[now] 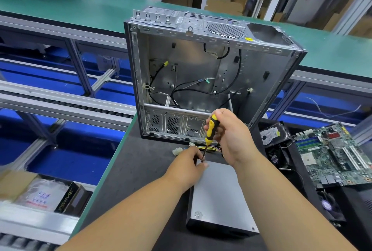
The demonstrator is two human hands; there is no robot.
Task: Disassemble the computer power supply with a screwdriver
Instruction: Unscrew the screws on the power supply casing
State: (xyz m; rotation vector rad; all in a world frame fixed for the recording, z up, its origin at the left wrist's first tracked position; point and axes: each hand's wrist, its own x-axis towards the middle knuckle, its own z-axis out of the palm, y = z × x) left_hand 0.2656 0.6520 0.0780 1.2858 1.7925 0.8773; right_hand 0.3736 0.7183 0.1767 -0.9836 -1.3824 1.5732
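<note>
the power supply [218, 196] lies flat on the dark counter [141, 162], in front of the empty computer case [201, 73]. the right hand [231, 136] grips the yellow screwdriver [209, 132] upright, tip on a corner screw. the left hand [189, 164] pinches near the tip, probably to steady it.

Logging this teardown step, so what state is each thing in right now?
Power supply: lying flat, cover on.
Screwdriver: near upright, tip at the supply's far left corner.
Right hand: grips the screwdriver handle.
Left hand: fingers at the tip.
Computer case: side open, gutted, loose cables inside.
Motherboard: out, lying flat.
Hard drive: out.
</note>
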